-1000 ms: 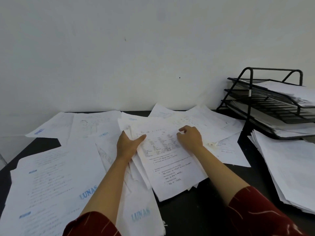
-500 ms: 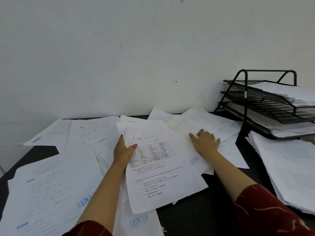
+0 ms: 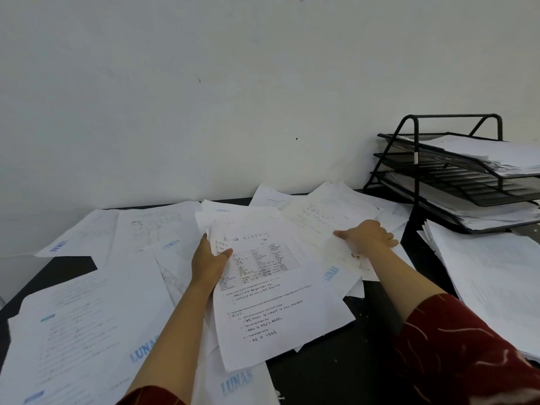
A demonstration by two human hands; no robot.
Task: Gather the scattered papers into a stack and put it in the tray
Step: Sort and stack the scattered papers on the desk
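Note:
Several white printed sheets lie scattered over a dark table (image 3: 336, 372). My left hand (image 3: 209, 266) grips the left edge of a small bundle of papers (image 3: 280, 302), thumb on top of a sheet with a table and handwriting. My right hand (image 3: 366, 236) pinches the edge of a sheet (image 3: 327, 217) lying further right, near the wall. A black wire three-tier tray (image 3: 415, 162) stands at the back right, with papers on its shelves.
A thick pile of papers (image 3: 493, 279) lies on the table in front of the tray. More sheets stamped LUNAS (image 3: 87, 323) cover the left side. A white wall (image 3: 233, 97) runs along the table's far edge.
My right hand has moved right, off the held bundle, and taken hold of a sheet further right. My left hand keeps its grip on the bundle.

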